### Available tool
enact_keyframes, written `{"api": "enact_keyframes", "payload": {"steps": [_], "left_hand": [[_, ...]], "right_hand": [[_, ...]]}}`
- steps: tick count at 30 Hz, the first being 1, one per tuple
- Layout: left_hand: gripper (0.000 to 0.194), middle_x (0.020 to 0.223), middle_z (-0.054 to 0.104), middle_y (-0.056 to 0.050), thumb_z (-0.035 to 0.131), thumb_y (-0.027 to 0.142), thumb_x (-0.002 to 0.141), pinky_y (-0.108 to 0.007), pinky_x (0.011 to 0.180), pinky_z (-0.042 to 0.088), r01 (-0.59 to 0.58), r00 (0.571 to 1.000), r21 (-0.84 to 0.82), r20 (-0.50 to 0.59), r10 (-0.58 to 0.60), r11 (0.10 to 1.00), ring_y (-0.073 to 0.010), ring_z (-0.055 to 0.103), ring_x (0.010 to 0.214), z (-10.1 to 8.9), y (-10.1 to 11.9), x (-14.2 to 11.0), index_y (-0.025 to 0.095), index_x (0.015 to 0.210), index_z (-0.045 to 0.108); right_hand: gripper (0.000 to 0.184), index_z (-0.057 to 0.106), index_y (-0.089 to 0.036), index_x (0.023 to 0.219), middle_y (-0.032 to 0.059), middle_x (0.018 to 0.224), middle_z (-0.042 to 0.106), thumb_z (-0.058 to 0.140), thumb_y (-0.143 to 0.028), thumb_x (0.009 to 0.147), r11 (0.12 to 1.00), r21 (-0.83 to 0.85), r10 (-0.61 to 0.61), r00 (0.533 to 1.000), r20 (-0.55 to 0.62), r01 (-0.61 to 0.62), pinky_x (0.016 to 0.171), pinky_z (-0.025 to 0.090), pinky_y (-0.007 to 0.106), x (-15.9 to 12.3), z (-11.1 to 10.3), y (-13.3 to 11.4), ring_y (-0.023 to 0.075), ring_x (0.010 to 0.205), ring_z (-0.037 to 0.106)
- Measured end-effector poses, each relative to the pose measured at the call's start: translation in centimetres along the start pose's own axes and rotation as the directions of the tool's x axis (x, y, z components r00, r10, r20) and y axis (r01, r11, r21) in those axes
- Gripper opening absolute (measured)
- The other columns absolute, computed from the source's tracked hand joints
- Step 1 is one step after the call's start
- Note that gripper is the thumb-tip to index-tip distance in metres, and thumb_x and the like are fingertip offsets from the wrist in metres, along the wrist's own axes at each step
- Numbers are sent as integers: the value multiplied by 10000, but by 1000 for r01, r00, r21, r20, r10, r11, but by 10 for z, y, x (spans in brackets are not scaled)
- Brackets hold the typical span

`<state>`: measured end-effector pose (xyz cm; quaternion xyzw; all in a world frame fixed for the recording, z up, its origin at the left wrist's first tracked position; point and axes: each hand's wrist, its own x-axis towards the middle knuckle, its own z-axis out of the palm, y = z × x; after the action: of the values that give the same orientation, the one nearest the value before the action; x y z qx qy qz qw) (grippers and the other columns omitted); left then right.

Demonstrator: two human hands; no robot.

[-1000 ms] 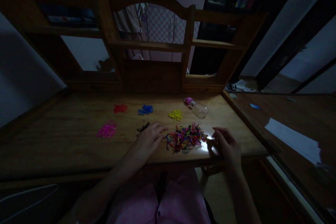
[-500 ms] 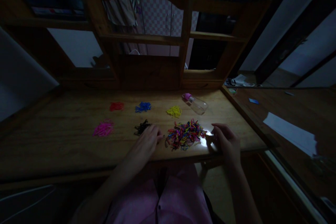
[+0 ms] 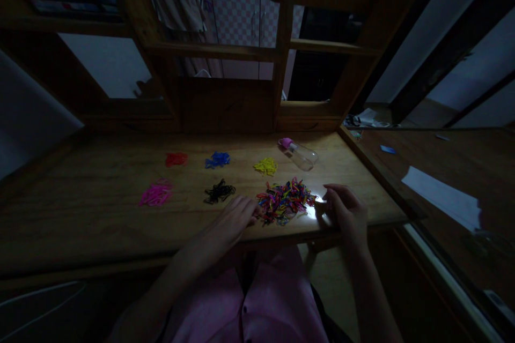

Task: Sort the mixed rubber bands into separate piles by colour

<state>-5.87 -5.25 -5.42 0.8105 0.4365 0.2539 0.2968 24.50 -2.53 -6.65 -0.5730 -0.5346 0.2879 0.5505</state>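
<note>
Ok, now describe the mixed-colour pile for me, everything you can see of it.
The mixed-colour pile is a loose, tangled heap of small, thin, bendy-looking strands or loops, perhaps rubber or plastic bands, in red, pink, yellow, blue and black. It lies uncontained near the front edge of the wooden desk, with ragged edges. The left hand has its fingertips at the left edge, seemingly touching it. The right hand is close to the right edge; contact there is unclear.
</note>
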Motion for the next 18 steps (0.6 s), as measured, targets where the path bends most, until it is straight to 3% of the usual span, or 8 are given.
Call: {"api": "enact_keyframes", "payload": {"steps": [3,7,10,11,13,15,18], "left_hand": [[315,1104,584,-77,462,157,932,-397,931,416,16,999,20,-48,-15,1000,-259,506,1051,5,5,1,275,1201,577],[408,1109,548,-79,375,30,892,-368,935,438,32,991,34,-131,-28,999,-234,515,1071,8,18,2,257,1136,610],[400,1098,520,-73,336,24,894,-338,921,451,88,964,-5,-250,-86,996,-210,531,1041,9,20,0,244,1093,604],[352,1089,519,-71,341,56,914,-333,909,455,119,946,-26,-301,-121,993,-207,538,1023,10,19,-1,237,1066,602],[243,1052,530,-65,365,153,954,-320,852,466,188,898,-92,-387,-209,978,-200,557,950,11,14,-3,220,976,598],[212,992,558,-55,388,255,975,-304,785,473,240,852,-203,-425,-306,949,-186,570,857,15,9,-5,208,906,583],[230,859,605,-29,433,365,968,-277,705,477,258,817,-432,-380,-434,864,-170,580,755,21,4,-8,203,888,574]], "right_hand": [[229,688,-180,991,-1,731,610,613,-368,883,1000,-2,1,1000,-1,-1,576,431,233,1,0,1,125,623,545],[223,683,-184,1009,8,746,614,583,-357,909,999,-44,-31,1000,-4,31,590,446,244,-2,-1,-1,139,643,563],[192,684,-208,1042,48,884,654,554,-299,934,972,-131,-177,973,148,197,675,488,278,-10,3,-8,180,794,613],[186,687,-221,1054,63,950,660,550,-270,937,943,-154,-254,936,244,295,719,497,298,-14,6,-11,195,864,617],[198,695,-248,1071,79,1047,656,554,-217,936,844,-187,-393,818,420,502,798,491,346,-20,14,-17,219,962,599],[217,699,-264,1079,83,1093,651,568,-179,927,729,-249,-458,725,514,637,843,471,391,-25,24,-21,235,992,580],[237,690,-255,1094,93,1139,636,589,-145,911,612,-335,-449,664,599,716,863,451,419,-26,36,-24,254,1019,557]]}}
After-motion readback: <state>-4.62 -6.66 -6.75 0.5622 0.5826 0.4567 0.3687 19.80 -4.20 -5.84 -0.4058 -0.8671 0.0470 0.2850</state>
